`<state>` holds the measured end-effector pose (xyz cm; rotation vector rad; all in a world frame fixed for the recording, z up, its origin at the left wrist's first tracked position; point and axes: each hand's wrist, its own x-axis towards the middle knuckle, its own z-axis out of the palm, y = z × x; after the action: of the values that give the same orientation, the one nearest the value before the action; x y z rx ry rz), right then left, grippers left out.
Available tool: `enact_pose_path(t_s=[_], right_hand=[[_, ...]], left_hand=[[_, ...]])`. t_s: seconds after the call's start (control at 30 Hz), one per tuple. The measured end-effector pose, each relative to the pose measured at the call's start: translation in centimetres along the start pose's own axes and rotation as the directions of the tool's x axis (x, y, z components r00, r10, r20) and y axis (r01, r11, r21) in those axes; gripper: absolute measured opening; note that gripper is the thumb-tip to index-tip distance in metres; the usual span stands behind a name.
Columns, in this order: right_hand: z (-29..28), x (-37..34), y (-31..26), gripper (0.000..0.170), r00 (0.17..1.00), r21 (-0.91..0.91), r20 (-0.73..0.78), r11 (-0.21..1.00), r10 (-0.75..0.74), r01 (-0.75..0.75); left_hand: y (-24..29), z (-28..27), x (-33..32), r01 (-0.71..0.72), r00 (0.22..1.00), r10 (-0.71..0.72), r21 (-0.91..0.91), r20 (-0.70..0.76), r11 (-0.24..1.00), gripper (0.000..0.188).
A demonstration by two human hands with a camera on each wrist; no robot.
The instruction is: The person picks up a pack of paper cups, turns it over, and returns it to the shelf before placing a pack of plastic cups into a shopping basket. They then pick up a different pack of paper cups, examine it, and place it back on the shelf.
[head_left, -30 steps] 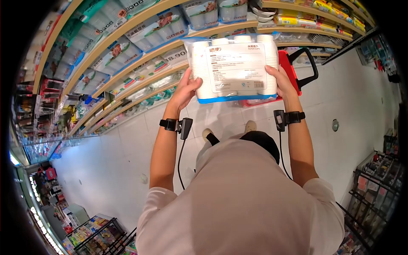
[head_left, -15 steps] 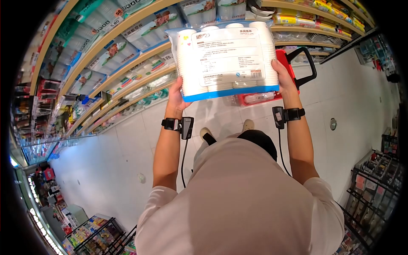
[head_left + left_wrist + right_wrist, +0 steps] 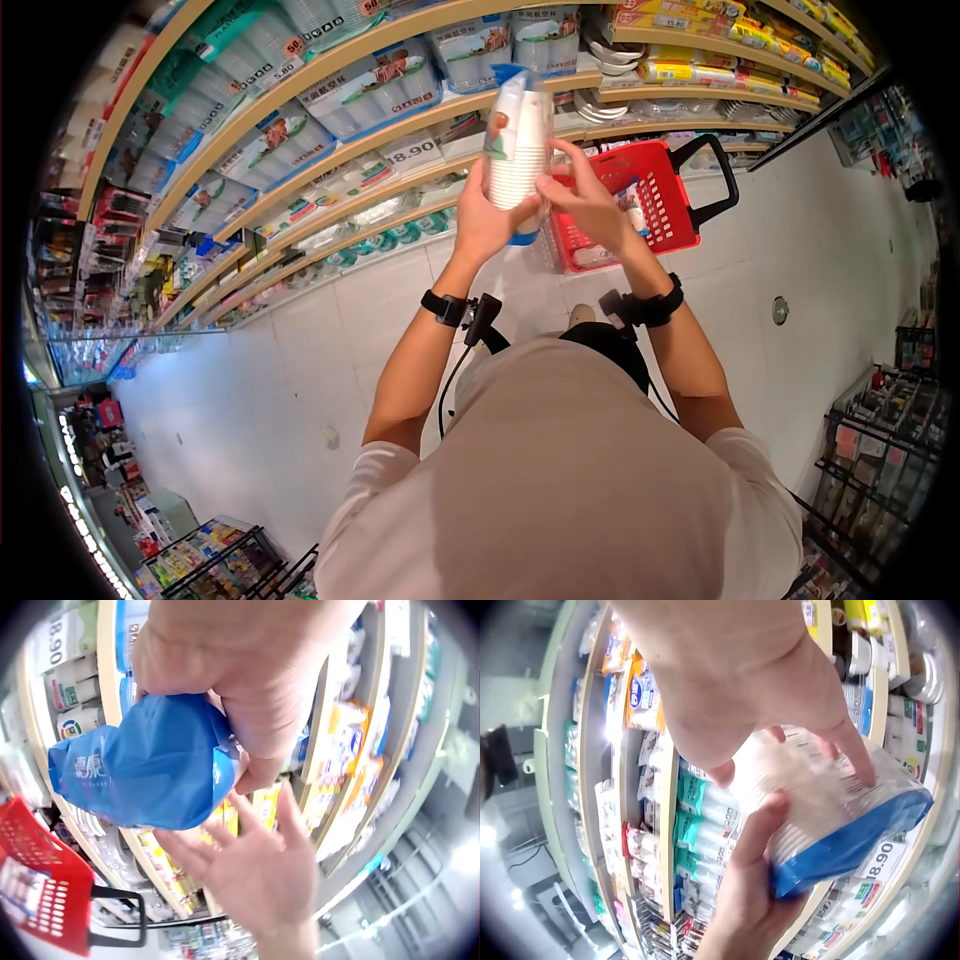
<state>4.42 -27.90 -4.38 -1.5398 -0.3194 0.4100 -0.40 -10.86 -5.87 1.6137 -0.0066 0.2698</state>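
A clear plastic pack of white paper cups (image 3: 517,170) with blue ends is held up in front of the shelves, its narrow side facing the head camera. My left hand (image 3: 485,225) grips its lower left part, and the left thumb lies across the cups in the right wrist view. On the other side, my right hand (image 3: 592,210) has its fingertips at the pack. The left wrist view shows that right hand (image 3: 255,877) with spread, relaxed fingers beside the blue end of the pack (image 3: 150,765).
On the floor, just right of the hands, stands a red shopping basket (image 3: 682,215) with a black handle and some packages inside. Curved shelves (image 3: 330,60) of packed cups, bowls and yellow packages rise ahead. Black racks (image 3: 880,450) of goods stand behind at right.
The pack was held broadside by both hands with its label showing. It has been turned edge-on, and the hands have come together. The right hand has loosened from its side.
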Motion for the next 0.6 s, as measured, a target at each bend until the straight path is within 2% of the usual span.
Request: enact_pose_path(t_s=[0.07, 0.1, 0.13, 0.17, 0.23, 0.27, 0.37, 0.4, 0.47, 0.53, 0.6], right_hand=[[2.0, 0.4, 1.1, 0.083, 0.979, 0.024, -0.095, 0.983, -0.181, 0.184], [2.7, 0.1, 1.0, 0.087, 0.971, 0.088, -0.115, 0.971, -0.211, 0.222], [2.6, 0.1, 1.6, 0.085, 0.966, 0.087, -0.174, 0.975, -0.190, 0.207], [2.3, 0.2, 2.1, 0.082, 0.958, 0.087, -0.233, 0.978, -0.167, 0.192], [0.9, 0.0, 1.8, 0.079, 0.970, 0.190, -0.226, 0.973, -0.088, 0.133], [0.1, -0.2, 1.8, 0.078, 0.974, 0.242, -0.221, 0.965, -0.047, 0.101], [-2.2, -0.7, 3.2, 0.076, 0.970, 0.328, -0.242, 0.937, -0.037, 0.118], [-2.9, -0.8, 3.8, 0.070, 0.969, 0.308, -0.246, 0.947, -0.018, 0.095], [-4.1, -1.6, 4.6, 0.066, 0.976, 0.427, -0.210, 0.903, 0.060, 0.036], [-5.0, -2.5, 5.2, 0.057, 0.976, 0.497, -0.183, 0.868, 0.120, -0.014], [-5.8, -3.1, 5.0, 0.056, 0.983, 0.516, -0.150, 0.856, 0.103, -0.011]], left_hand=[[1.0, 1.6, -0.7, -0.035, 0.999, 0.034, 0.308, 0.007, 0.951, 0.076], [1.5, 2.3, -1.1, -0.049, 0.999, 0.048, 0.454, 0.013, 0.890, 0.078], [1.4, 2.8, -1.2, -0.012, 0.994, -0.026, 0.356, 0.103, 0.935, 0.088], [0.7, 3.4, -1.7, -0.135, 0.990, 0.103, 0.483, 0.092, 0.865, 0.087], [-1.0, 4.1, -3.7, -0.329, 0.930, 0.344, 0.703, 0.127, 0.630, 0.086], [0.7, 3.8, -4.5, -0.277, 0.961, 0.219, 0.601, 0.169, 0.750, 0.067], [-0.3, 1.8, -5.1, -0.458, 0.888, 0.420, 0.457, 0.189, 0.762, 0.053], [-1.3, 0.8, -4.9, -0.423, 0.904, 0.406, 0.436, 0.136, 0.795, 0.045], [-3.9, -1.8, -4.8, -0.389, 0.891, 0.452, 0.572, 0.037, 0.722, 0.043], [-5.8, -4.2, -4.5, -0.314, 0.888, 0.453, 0.622, -0.075, 0.717, 0.036], [-7.2, -6.3, -4.3, -0.139, 0.934, 0.259, 0.418, -0.245, 0.898, 0.032]])
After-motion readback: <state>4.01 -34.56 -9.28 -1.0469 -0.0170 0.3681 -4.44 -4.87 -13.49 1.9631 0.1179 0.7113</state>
